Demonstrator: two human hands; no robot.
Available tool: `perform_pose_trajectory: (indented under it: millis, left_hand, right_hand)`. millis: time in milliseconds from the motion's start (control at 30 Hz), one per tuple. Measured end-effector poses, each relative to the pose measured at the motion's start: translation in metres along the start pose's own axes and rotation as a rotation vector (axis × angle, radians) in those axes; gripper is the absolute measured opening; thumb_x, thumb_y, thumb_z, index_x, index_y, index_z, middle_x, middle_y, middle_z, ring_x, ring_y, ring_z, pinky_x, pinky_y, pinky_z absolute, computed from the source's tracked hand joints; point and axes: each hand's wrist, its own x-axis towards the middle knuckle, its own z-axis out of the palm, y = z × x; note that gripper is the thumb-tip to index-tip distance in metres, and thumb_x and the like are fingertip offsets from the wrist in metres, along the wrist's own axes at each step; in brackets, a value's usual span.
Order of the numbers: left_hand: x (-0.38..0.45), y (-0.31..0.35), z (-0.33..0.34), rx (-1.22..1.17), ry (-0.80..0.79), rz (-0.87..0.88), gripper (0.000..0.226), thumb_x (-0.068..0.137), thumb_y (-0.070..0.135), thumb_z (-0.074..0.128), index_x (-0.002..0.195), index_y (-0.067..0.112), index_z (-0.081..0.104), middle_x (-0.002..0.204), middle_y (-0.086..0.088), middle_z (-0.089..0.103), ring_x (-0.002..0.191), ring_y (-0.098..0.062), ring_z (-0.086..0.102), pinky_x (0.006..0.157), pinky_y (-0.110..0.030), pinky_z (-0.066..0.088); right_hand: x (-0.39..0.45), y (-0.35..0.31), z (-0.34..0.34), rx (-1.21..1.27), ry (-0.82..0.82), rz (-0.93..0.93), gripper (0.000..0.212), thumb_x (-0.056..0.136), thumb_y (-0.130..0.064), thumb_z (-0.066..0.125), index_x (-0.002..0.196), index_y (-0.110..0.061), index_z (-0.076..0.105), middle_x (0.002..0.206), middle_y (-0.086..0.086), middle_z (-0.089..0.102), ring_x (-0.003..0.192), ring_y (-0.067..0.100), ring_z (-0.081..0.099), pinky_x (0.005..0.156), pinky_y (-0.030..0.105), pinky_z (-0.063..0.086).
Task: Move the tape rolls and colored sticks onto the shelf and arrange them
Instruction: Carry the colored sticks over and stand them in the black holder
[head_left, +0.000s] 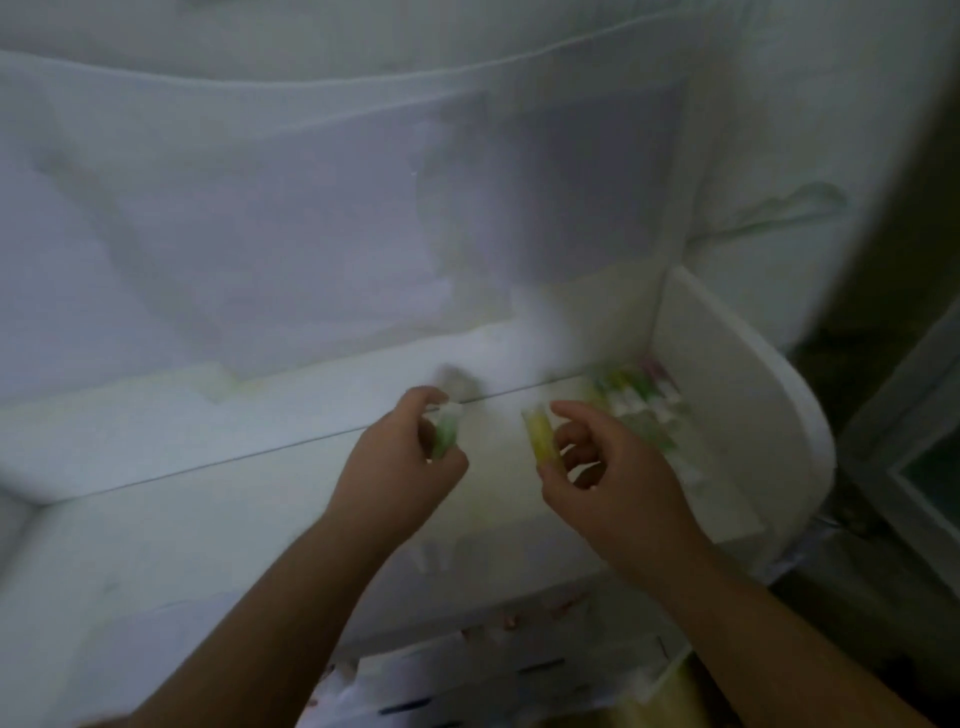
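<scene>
The picture is blurred. My left hand (402, 457) hovers over the white shelf (208, 519) and grips a green stick (445, 434) between thumb and fingers. My right hand (608, 467), a little to the right, pinches a yellow stick (541, 431) that points up and away. Several colored sticks (641, 405), green, yellow and pink with white ends, lie in a row on the shelf against its right side panel (737, 415). No tape rolls can be made out.
A white wall (260, 234) rises behind the shelf. Lower shelves or boxes with dark marks (493, 675) show below its front edge. A dark floor and a frame (914, 441) lie to the right.
</scene>
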Motion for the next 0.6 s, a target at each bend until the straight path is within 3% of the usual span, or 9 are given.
perform_pose_trajectory:
  millis: [100,200,267,400,533,600]
  left_hand:
    - [-0.02,-0.021,-0.028,-0.071,0.065,0.001,0.044,0.082,0.023,0.067,0.117,0.041,0.048,0.079,0.007,0.064,0.07,-0.011,0.067,0.069,-0.042,0.058]
    - [-0.045,-0.043,-0.055,-0.086,0.103,0.025,0.05,0.083,0.021,0.066,0.126,0.041,0.048,0.081,0.01,0.063,0.07,-0.008,0.065,0.064,-0.027,0.053]
    - [-0.064,-0.061,-0.073,-0.081,0.122,0.034,0.056,0.084,0.019,0.065,0.131,0.041,0.047,0.085,0.012,0.062,0.072,-0.007,0.063,0.062,-0.017,0.047]
    - [-0.102,-0.106,-0.115,-0.101,0.213,0.04,0.051,0.084,0.019,0.066,0.131,0.035,0.053,0.099,0.013,0.061,0.077,-0.004,0.062,0.063,-0.015,0.049]
    - [-0.148,-0.146,-0.158,-0.131,0.322,0.015,0.042,0.088,0.028,0.063,0.128,0.035,0.052,0.102,0.014,0.06,0.079,-0.005,0.062,0.064,-0.021,0.051]
    - [-0.174,-0.164,-0.182,-0.132,0.369,0.013,0.041,0.087,0.028,0.063,0.127,0.035,0.052,0.101,0.015,0.059,0.08,-0.004,0.062,0.064,-0.017,0.048]
  right_hand:
    - [-0.001,-0.011,0.032,-0.023,-0.028,-0.036,0.035,0.086,-0.015,0.072,0.115,-0.034,0.063,0.092,-0.011,0.067,0.08,0.006,0.063,0.061,0.015,0.05]
    - [-0.009,-0.026,0.066,-0.022,-0.082,-0.047,0.026,0.089,-0.021,0.069,0.101,-0.044,0.061,0.09,-0.013,0.067,0.079,0.006,0.064,0.061,0.017,0.052]
    - [-0.017,-0.039,0.091,-0.009,-0.127,-0.068,0.019,0.091,-0.024,0.068,0.101,-0.04,0.063,0.089,-0.013,0.067,0.075,0.008,0.064,0.059,0.019,0.052]
    - [-0.043,-0.068,0.146,0.017,-0.187,-0.098,0.013,0.093,-0.025,0.066,0.104,-0.03,0.067,0.083,-0.008,0.068,0.07,0.014,0.064,0.059,0.029,0.055]
    - [-0.081,-0.099,0.202,0.06,-0.276,-0.1,0.013,0.094,-0.024,0.065,0.105,-0.029,0.066,0.084,-0.007,0.07,0.072,0.011,0.065,0.058,0.018,0.051]
    - [-0.103,-0.116,0.232,0.061,-0.311,-0.107,0.014,0.094,-0.026,0.065,0.107,-0.032,0.066,0.09,-0.01,0.071,0.078,0.009,0.068,0.063,0.019,0.054]
